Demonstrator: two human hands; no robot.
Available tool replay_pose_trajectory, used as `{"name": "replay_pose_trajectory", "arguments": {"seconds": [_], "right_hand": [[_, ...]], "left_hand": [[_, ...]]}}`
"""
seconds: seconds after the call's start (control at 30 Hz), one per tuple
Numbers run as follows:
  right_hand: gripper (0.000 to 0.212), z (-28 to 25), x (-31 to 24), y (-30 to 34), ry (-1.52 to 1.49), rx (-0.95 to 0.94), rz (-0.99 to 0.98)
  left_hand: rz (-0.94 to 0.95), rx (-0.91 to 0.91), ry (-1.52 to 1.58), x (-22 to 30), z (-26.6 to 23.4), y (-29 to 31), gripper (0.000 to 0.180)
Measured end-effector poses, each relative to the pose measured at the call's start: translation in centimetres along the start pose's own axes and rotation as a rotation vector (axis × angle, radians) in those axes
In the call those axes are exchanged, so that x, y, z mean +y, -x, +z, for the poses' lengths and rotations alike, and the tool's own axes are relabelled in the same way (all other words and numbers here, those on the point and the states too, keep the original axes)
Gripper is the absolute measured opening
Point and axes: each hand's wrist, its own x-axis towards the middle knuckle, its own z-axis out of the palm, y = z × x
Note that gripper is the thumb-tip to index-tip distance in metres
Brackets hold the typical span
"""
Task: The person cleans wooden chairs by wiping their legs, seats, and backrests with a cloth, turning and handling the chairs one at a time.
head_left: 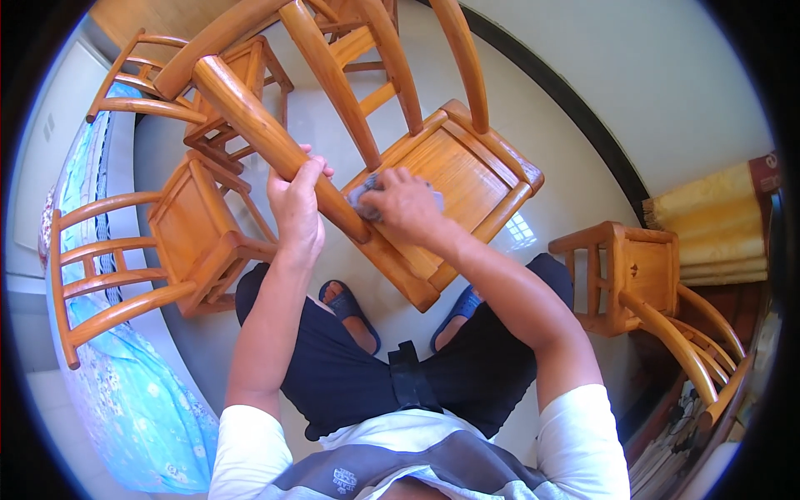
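Note:
In front of me a wooden chair (467,179) is tilted, its orange-brown seat turned up toward me and its back posts reaching to the upper left. My left hand (298,187) is wrapped round the thick near back post (250,117). My right hand (404,204) presses a grey cloth (367,200) against the chair where the posts meet the seat. Fingers cover part of the cloth.
Similar wooden chairs stand at the left (196,217), upper left (237,83) and right (650,275). Light blue floral fabric (142,400) hangs at the left. A yellow cloth (708,217) is by the right wall. My sandalled feet (354,317) are below the chair.

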Motion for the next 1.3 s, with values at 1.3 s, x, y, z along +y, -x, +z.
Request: {"name": "replay_pose_trajectory", "arguments": {"seconds": [1.3], "right_hand": [[0.029,0.1,1.1,-0.8,0.159,0.027,0.042]], "left_hand": [[-0.079,-0.015,0.009,0.6,-0.6,0.1,0.029]]}}
